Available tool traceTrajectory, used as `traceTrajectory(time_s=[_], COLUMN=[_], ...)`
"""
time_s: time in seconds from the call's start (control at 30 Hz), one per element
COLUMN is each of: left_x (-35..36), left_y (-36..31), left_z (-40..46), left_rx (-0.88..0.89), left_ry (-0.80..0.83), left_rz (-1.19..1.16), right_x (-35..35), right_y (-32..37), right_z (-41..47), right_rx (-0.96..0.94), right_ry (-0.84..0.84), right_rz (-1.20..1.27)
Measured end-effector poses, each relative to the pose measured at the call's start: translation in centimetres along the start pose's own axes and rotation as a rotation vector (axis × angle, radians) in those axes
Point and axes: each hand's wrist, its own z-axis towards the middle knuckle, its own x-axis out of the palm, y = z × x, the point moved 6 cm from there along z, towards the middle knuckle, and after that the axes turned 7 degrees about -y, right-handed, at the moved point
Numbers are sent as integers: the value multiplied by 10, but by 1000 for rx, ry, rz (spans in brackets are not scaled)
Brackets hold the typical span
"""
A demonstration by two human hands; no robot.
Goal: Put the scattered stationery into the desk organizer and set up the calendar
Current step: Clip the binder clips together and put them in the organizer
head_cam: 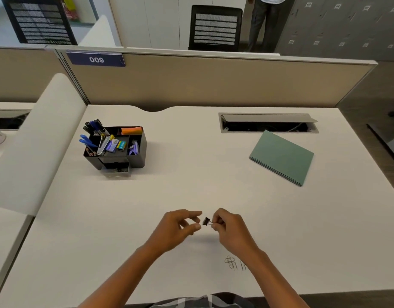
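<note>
Head view, near to far: paper clips [232,262] loose on desk [191,185] beside right forearm. Right hand [230,227] raised, fingers pinched on black binder clip [206,221] wire handles. Left hand [180,226] alongside, thumb and forefinger parted, empty. Far left, desk organizer [116,147], filled; far right, green spiral calendar [282,157] lying flat.

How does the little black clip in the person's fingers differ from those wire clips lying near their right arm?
The binder clip is black and chunky; the paper clips are thin bare silver wire. The binder clip is held above the desk by the right hand, with the left hand open beside it; the paper clips lie flat on the desk, untouched. It is a single piece; they form a small cluster. Both are still outside the organizer.
</note>
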Motion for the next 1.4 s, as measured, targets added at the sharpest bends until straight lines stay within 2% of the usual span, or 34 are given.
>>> traceTrajectory(time_s=[0.1, 0.33, 0.57, 0.67, 0.8, 1.17, 1.4], left_x=[1, -23, -110, -157, -212, -252, -248], left_y=[-5, 6, 51, 72, 94, 120, 124], left_z=[4, 7, 20, 31, 51, 97, 92], left_rx=[42, -7, -329, -404, -419, -583, -600], left_ry=[-4, -178, -549, -712, -833, -858, -878], left_rz=[2, -49, -306, -377, -310, 41, -5], right_x=[2, 10, 6, 4, 0, -6, -18], right_y=[22, 50, 40, 25, 11, -7, -24], right_z=[3, 6, 11, 12, 9, 0, -2], right_rx=[-43, -123, -169, -136, -119, -62, -25], right_ry=[8, 14, -54, -53, -68, -101, -173], right_rz=[35, 67, 79, 43, 33, 33, 1])
